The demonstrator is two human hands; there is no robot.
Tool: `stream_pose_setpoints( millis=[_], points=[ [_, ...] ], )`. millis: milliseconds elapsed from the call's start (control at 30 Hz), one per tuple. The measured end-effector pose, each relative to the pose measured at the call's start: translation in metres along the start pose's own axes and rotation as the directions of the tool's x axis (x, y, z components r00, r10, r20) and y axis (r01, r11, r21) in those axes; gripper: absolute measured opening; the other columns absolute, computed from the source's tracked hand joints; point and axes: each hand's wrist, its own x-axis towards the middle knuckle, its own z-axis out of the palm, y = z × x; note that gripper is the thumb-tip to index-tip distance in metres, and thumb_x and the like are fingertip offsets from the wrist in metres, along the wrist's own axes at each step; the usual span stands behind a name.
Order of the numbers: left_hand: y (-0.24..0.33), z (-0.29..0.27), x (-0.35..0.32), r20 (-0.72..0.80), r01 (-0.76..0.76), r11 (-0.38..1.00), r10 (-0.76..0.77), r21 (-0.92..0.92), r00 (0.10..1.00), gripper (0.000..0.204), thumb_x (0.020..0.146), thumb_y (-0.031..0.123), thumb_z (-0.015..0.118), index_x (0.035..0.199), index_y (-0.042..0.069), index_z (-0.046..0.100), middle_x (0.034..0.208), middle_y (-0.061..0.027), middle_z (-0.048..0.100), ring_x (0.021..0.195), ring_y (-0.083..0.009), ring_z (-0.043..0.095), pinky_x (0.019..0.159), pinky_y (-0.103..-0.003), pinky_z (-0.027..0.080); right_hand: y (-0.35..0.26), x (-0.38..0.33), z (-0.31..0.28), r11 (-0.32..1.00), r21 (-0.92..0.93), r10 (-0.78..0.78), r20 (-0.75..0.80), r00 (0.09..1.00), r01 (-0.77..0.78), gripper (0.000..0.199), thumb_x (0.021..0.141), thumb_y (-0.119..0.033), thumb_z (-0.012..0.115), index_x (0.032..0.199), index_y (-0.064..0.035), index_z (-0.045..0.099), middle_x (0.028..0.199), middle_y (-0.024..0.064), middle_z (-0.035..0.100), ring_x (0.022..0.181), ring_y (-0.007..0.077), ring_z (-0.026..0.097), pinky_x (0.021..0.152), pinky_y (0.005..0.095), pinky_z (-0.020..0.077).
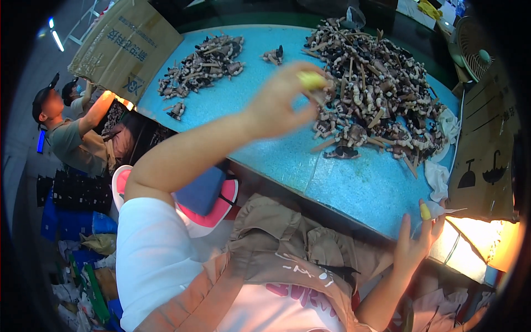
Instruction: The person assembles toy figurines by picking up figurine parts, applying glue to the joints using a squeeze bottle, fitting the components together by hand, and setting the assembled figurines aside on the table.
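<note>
The big pile of small figurines (376, 97) is heaped toward the far right corner of the blue table (354, 188), a tangle of pale limbs, dark bits and thin sticks. The left hand (285, 102) is stretched out to the pile's left edge, fingers curled together as if pinching; a yellow cap is worn on one fingertip, probably for grip. Whether a piece is actually held cannot be told, as the hand is blurred. A reach this long looks needed because the pile lies well back from the near edge.

The right hand (415, 243) is held up at the table's near right corner, fingers spread and nothing gripped, a yellow cap (425, 211) showing on one fingertip here as well. White rags (440, 177) are draped just beside it along the right edge.

A smaller pile of figurines (202, 63) is set apart near the far left corner, with a few strays between the two heaps; the split looks like sorted against unsorted, though that is only a guess. A cardboard box (124, 47) is leaned at the far left corner, and a fan (473, 41) stands past the far right one. Another person in a cap (63, 133) is bent over work off the table's left side.
</note>
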Motion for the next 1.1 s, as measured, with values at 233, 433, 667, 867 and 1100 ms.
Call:
stream_pose_setpoints(
  millis=[233,433,667,867,1100],
  points=[
    [-0.131,-0.080,-0.025,-0.108,0.207,0.435,-0.241,0.876,0.965,0.051,0.076,0.021,0.065,0.123,0.014,0.048,0.122,-0.0124,0.049,0.123,-0.0352,0.036,0.100,-0.050,0.029,-0.005,0.005,0.009,1.000,-0.016,0.006,0.000,1.000,-0.006,0.039,0.075,-0.012,0.065,0.112,-0.0037,0.059,0.122,0.0209,0.046,0.111,0.0368,0.044,0.095,0.0442,0.0331],
    [-0.164,-0.020,-0.008,0.146,0.257,0.587,-0.551,0.767,0.822,0.052,0.078,0.022,0.063,0.126,0.016,0.046,0.113,-0.0132,0.056,0.109,-0.0322,0.050,0.093,-0.045,0.036,-0.004,0.001,0.010,0.999,-0.033,0.014,-0.038,0.999,-0.015,0.035,0.075,-0.010,0.064,0.109,-0.0036,0.060,0.117,0.0203,0.048,0.106,0.0371,0.047,0.092,0.0433,0.0364],
    [-0.110,-0.044,0.026,0.494,0.909,0.413,-0.781,-0.051,0.382,0.036,0.090,0.037,0.051,0.105,0.005,0.059,0.091,-0.0088,0.065,0.075,-0.0165,0.060,0.066,-0.029,0.046,-0.009,0.003,0.014,0.999,-0.047,-0.010,-0.047,0.999,0.007,0.028,0.076,-0.008,0.062,0.104,-0.0035,0.061,0.114,0.0200,0.050,0.103,0.0361,0.049,0.089,0.0434,0.0380],
    [-0.042,-0.050,0.043,0.721,0.908,0.330,-0.560,-0.258,0.409,0.035,0.095,0.031,0.041,0.099,0.002,0.060,0.083,-0.0075,0.064,0.065,-0.0122,0.057,0.057,-0.025,0.046,-0.007,0.003,0.011,0.994,-0.092,-0.062,-0.102,0.993,0.053,0.023,0.079,-0.007,0.060,0.101,-0.0026,0.062,0.109,0.0196,0.053,0.099,0.0357,0.052,0.085,0.0423,0.0405],
    [-0.009,-0.037,0.034,0.839,0.853,0.457,-0.336,-0.253,0.429,0.034,0.084,0.037,0.061,0.092,0.003,0.060,0.082,-0.0045,0.060,0.068,-0.0118,0.053,0.065,-0.025,0.044,-0.003,-0.001,0.016,0.998,0.048,-0.024,-0.105,0.994,0.029,0.022,0.078,-0.004,0.062,0.100,-0.0013,0.062,0.104,0.0199,0.054,0.095,0.0348,0.054,0.080,0.0400,0.0436]
  ],
)
